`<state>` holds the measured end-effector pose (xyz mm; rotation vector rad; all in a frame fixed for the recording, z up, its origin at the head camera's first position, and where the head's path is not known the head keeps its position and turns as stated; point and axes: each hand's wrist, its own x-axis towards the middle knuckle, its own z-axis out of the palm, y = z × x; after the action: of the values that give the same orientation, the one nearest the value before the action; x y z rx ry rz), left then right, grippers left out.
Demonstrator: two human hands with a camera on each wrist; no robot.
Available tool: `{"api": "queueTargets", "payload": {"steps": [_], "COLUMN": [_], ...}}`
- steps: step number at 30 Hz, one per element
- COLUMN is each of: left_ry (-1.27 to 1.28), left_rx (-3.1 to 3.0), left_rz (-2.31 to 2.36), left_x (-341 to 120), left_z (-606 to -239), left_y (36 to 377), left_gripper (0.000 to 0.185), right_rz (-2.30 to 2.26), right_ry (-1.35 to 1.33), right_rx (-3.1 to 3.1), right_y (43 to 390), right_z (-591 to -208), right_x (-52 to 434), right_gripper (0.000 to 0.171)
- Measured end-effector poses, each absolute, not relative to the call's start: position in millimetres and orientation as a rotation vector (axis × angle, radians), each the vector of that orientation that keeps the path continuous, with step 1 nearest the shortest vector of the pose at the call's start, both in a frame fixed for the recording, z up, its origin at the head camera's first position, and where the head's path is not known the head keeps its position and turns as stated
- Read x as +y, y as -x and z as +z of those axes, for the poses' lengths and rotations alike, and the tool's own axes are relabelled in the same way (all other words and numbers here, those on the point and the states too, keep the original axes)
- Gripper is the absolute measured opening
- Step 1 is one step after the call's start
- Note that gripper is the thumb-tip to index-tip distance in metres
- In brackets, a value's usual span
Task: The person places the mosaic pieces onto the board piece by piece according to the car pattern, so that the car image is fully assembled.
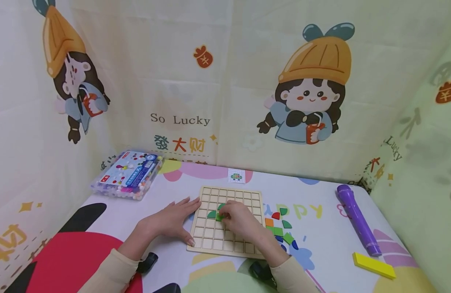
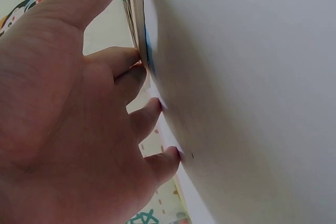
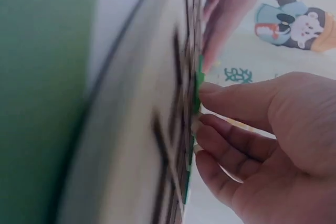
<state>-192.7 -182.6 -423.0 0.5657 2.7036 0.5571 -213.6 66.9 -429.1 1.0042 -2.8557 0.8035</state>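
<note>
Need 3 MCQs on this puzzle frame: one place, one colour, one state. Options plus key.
1. Where does the purple marker lie?
A. right of the wooden grid board
B. on the board
C. inside the bead box

2. What colour is the piece under the right hand?
A. red
B. green
C. yellow

3. What is the left hand doing?
A. gripping the marker
B. hanging in the air
C. resting flat against the board's left edge

Key: 1 A, it lies on the mat well right of the board. 2 B, green shows at the fingertips. 3 C, its straight fingers lie at the edge.
</note>
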Motion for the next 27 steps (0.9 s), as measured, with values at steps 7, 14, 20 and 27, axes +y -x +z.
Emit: {"api": "queueTargets", "payload": {"steps": [7,14,20,27], "left_ry": [-0.559,-0.558,-0.557,-0.542], "left_rx": [2.708,2.706,2.703,2.699], "left_rz": [0.547,0.547,0.556,0.574], "left_x": [-183,-183,-182,-181], "left_z": [-421,-422,-421,-423], "left_y": [193,194,194,192], "left_gripper": [0.116,0.117,0.116,0.117], "right_rz": [0.772,0.804,0.826,0.897], "right_ry": [-0.96,-0.887,-0.896,-0.87], "right_rx": [-2.839,-2.86,-2.875,-2.897], "right_y": [215,215,217,224], "right_z": [-432,-432,-429,-416], "right_x": [65,66,71,91], "right_gripper": [0.015,0.009,0.009,0.018]}}
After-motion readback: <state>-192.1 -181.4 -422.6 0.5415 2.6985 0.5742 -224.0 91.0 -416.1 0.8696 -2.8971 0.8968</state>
